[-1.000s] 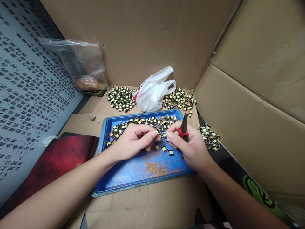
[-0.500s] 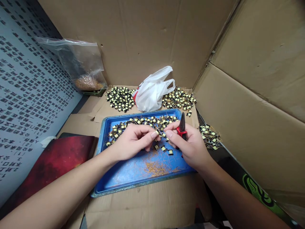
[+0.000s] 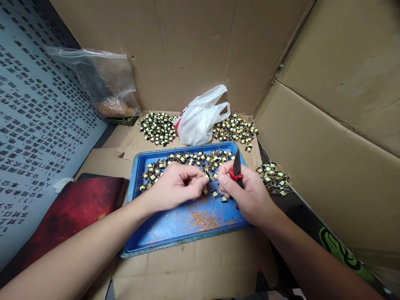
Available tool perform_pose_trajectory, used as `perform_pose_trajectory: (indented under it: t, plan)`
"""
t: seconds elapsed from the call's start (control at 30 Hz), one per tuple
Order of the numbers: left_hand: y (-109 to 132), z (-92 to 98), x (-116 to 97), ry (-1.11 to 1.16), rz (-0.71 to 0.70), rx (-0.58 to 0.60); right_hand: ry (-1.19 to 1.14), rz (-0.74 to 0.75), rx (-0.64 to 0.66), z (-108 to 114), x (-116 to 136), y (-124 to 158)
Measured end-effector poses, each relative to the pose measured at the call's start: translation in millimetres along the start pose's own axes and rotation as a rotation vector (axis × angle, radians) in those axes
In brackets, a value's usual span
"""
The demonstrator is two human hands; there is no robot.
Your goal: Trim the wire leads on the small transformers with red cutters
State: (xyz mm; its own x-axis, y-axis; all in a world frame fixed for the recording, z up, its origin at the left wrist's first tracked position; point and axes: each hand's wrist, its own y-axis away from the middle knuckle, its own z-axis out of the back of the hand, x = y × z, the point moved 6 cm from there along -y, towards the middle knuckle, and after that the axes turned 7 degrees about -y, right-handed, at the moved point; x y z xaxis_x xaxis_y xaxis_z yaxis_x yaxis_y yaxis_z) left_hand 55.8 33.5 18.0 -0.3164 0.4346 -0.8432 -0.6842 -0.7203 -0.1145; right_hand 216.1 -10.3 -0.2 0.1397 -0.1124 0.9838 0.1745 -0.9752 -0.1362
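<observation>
Over the blue tray [image 3: 156,239], my left hand [image 3: 179,183] pinches a small black-and-yellow wound coil [image 3: 206,176] between thumb and fingertips. My right hand [image 3: 245,189] keeps red-handled pliers or cutters [image 3: 236,166] in its palm, their dark jaws pointing up. The thumb and forefinger of that hand are pressed together just right of the coil, apparently on one of its thin wires, which is too fine to make out. Several like coils [image 3: 200,158] lie heaped in the tray's far half, with wire clippings [image 3: 204,220] near its front.
Behind the tray, a white plastic bag [image 3: 200,121] sits between a left coil pile [image 3: 158,128] and a right one [image 3: 236,128]. Another heap [image 3: 275,178] lies at the right. A clear bag of clippings [image 3: 115,107] stands back left, and cardboard walls [image 3: 200,50] enclose the space.
My left hand has turned slightly, with the coil now tilted between the fingertips. My right thumb and forefinger have closed together, and the red-handled tool has shifted a little left and down.
</observation>
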Motion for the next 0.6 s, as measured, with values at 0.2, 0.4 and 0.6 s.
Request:
perform_pose_trajectory:
  t: [0.2,0.4,0.6]
  plan:
    - [-0.3,-0.8,1.2,0.093,0.024,0.019,-0.158,-0.048,0.015,-2.2,-5.1,-2.1]
    - [-1.1,1.5,3.3,0.188,0.060,-0.009,-0.128,-0.074,-0.044,3.2,-2.7,-4.3]
    - [-1.1,1.8,3.2,0.205,0.070,-0.018,-0.145,-0.075,-0.090,5.0,-1.3,-5.5]
